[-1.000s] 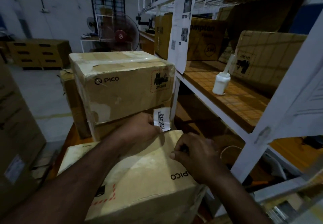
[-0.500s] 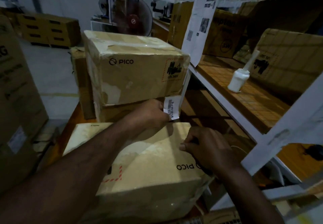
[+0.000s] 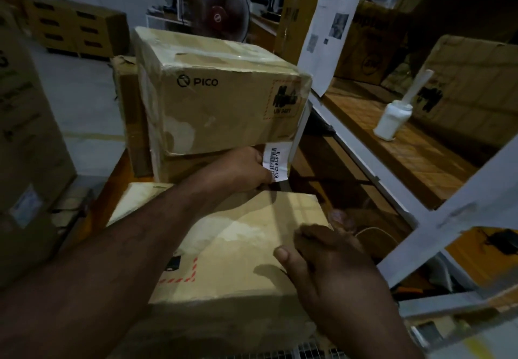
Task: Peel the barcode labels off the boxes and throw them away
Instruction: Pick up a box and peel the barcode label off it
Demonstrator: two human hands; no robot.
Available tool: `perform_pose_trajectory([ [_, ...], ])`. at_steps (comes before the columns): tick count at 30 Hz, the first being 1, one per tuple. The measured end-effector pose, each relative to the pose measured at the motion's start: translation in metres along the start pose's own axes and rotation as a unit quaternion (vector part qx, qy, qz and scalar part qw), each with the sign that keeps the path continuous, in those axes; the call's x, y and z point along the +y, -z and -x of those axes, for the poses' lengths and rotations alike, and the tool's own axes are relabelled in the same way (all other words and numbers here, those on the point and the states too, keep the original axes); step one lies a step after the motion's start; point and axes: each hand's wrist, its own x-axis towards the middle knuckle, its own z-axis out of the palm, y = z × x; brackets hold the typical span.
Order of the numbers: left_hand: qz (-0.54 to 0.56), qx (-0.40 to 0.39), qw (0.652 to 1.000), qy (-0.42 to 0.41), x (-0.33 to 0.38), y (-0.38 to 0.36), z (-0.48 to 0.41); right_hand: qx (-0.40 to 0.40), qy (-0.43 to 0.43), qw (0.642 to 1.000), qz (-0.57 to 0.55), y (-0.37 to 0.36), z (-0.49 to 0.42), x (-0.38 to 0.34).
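Note:
A white barcode label (image 3: 277,162) hangs from the fingers of my left hand (image 3: 241,171), which pinches it just above the far edge of the near cardboard box (image 3: 238,246). My right hand (image 3: 325,252) rests on that box's right edge, thumb on the top face and fingers curled over the side. Behind the label, a PICO box (image 3: 221,100) is stacked on another carton (image 3: 179,168). Whether the label still sticks to any box is hidden by my fingers.
A white metal shelf rack (image 3: 437,213) stands on the right, its wooden shelf (image 3: 406,145) holding a white glue bottle (image 3: 392,117) and brown cartons (image 3: 473,84). Printed papers (image 3: 330,22) hang from the rack. Large cartons (image 3: 25,145) stand left; a red fan (image 3: 221,14) behind.
The view has moved closer and lower. My left hand keeps the label pinched, now tilted further right. My right hand slid back along the near box's right edge toward me.

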Motion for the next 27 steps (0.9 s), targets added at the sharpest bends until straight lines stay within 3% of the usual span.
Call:
perform_pose_trajectory([
  [3,0.008,0.005,1.0,0.002,0.003,-0.004,0.001,-0.137,-0.043,0.988,-0.048,-0.002,-0.024,-0.001],
  [9,0.008,0.029,0.999,-0.026,-0.005,-0.008,0.003,-0.079,-0.022,0.994,-0.074,-0.014,-0.038,0.001],
  [14,-0.031,0.048,0.998,-0.032,-0.011,-0.007,-0.003,-0.127,-0.001,0.992,-0.001,0.002,0.004,0.008],
  [19,-0.049,0.041,0.998,-0.03,-0.009,-0.008,-0.003,-0.171,-0.05,0.984,-0.013,0.002,-0.03,0.0],
  [22,-0.057,0.048,0.996,-0.041,-0.01,-0.006,-0.003,-0.152,-0.018,0.988,-0.029,-0.008,-0.043,-0.009],
  [27,-0.053,0.053,0.997,-0.031,-0.015,-0.007,-0.009,-0.216,0.014,0.976,-0.006,0.01,-0.004,-0.002],
])
